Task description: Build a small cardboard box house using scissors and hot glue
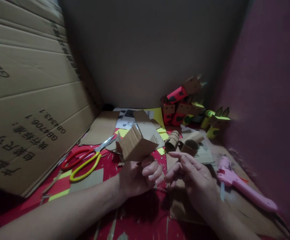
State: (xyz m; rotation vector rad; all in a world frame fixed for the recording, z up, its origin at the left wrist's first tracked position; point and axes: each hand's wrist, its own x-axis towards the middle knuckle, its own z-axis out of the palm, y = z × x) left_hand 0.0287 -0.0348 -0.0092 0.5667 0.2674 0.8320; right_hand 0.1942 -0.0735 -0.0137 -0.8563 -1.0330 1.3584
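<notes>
My left hand [141, 175] is closed, its fingers curled below a folded brown cardboard piece [137, 145] that it holds up over the table. The piece is bent into an angular shape with bare corrugated edges. Just to the right is my right hand [196, 176], index finger stretched out and the other fingers loosely bent, with nothing visible in it. Its fingertips come close to my left hand without clearly touching it. Beyond them lie a cardboard tube with slits [173, 141] and another open cardboard tube [191, 146].
Scissors [91, 156] with red and yellow handles lie at left, a pink glue gun [242, 186] at right. Finished cardboard figures [177, 108] stand at the back. A large cardboard panel [35, 93] walls the left side. Scraps litter the red tabletop [135, 216].
</notes>
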